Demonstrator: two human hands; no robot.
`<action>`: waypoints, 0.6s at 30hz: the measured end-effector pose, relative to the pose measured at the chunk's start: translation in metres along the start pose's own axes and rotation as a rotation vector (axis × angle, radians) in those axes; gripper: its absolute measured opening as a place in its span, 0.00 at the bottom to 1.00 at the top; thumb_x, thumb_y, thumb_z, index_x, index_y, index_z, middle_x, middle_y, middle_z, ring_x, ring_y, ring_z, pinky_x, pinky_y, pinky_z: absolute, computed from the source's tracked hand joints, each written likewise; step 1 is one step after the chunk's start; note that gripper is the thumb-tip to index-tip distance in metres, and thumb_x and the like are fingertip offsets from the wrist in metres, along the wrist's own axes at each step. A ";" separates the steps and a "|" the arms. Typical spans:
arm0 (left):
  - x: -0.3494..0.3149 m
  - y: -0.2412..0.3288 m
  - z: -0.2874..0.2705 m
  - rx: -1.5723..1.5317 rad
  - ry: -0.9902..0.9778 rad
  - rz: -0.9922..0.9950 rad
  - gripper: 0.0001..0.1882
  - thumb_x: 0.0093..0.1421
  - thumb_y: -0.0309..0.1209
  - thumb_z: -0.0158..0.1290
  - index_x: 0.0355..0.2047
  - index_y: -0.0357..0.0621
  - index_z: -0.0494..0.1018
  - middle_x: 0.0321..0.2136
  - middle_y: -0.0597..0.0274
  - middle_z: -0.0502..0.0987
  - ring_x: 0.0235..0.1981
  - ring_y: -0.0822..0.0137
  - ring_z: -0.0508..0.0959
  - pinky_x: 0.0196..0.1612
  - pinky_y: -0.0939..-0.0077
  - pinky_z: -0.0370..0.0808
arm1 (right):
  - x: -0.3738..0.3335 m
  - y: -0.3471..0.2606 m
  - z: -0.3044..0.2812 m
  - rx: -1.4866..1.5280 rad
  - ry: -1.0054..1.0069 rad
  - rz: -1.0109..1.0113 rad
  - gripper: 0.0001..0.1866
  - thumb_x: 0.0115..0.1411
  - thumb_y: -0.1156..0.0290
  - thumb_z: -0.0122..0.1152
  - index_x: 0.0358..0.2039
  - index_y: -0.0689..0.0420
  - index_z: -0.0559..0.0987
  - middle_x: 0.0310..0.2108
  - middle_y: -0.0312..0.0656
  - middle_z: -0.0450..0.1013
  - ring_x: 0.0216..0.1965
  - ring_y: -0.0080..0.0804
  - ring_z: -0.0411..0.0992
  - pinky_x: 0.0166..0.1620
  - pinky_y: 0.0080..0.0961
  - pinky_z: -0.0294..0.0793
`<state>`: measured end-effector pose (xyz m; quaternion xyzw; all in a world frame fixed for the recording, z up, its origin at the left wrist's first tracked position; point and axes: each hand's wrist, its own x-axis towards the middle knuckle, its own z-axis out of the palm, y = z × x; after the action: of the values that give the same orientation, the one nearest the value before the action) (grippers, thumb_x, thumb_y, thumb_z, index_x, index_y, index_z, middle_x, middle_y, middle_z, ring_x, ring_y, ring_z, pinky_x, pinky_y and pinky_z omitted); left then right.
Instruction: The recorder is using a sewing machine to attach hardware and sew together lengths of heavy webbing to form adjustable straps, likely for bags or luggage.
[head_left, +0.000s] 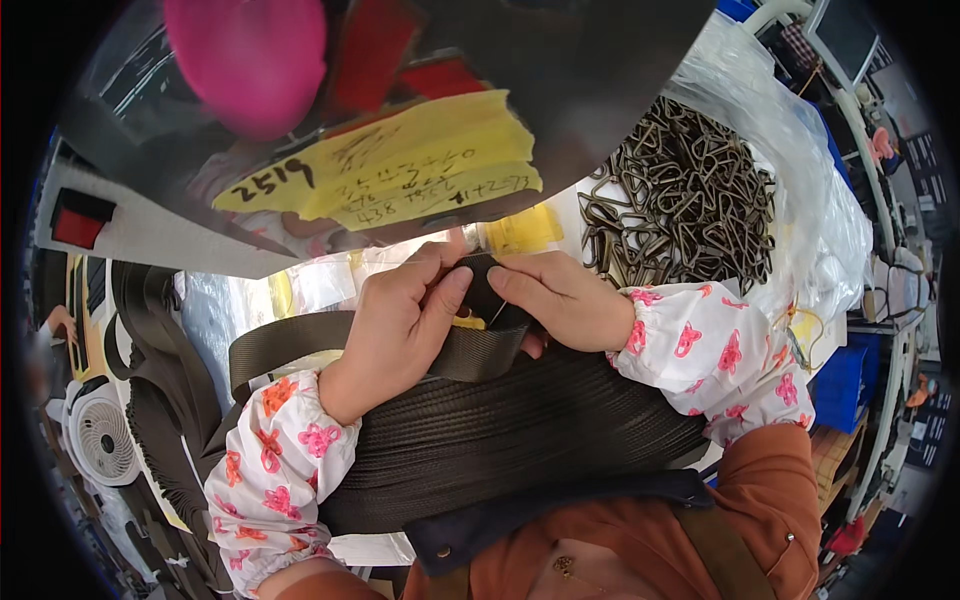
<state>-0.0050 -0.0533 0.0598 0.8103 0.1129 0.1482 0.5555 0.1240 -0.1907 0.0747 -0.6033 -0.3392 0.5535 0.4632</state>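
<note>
Close together under the dark machine head (600, 90), both my hands pinch a dark olive webbing strap (290, 345). My left hand (395, 320) has its thumb and fingers closed on the strap, which loops out to the left behind the wrist. Opposite it, my right hand (565, 300) presses its thumb on the strap's upright end, with the other fingers partly hidden behind. Between the hands the webbing bends into a fold. A thick bundle of the same dark webbing (500, 430) lies below my hands, against my body.
A heap of bronze-coloured wire loops (690, 200) lies right, beside clear plastic sheeting (820, 200). Yellow tape (390, 165) and a pink blob-shaped piece (250, 60) are on the machine head. More webbing (170, 350) hangs left, near a white fan (102, 435). Blue bins (848, 385) stand right.
</note>
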 end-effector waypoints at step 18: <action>0.006 0.015 -0.001 0.034 -0.036 -0.083 0.08 0.56 0.28 0.52 0.32 0.34 0.72 0.18 0.60 0.73 0.15 0.74 0.69 0.20 0.79 0.66 | 0.007 0.018 0.003 -0.238 0.372 -0.392 0.15 0.64 0.66 0.45 0.26 0.65 0.71 0.14 0.42 0.67 0.11 0.27 0.69 0.15 0.21 0.66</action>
<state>0.0005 -0.0560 0.0745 0.8168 0.1388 0.1088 0.5492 0.1204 -0.1896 0.0555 -0.6673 -0.4211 0.2898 0.5417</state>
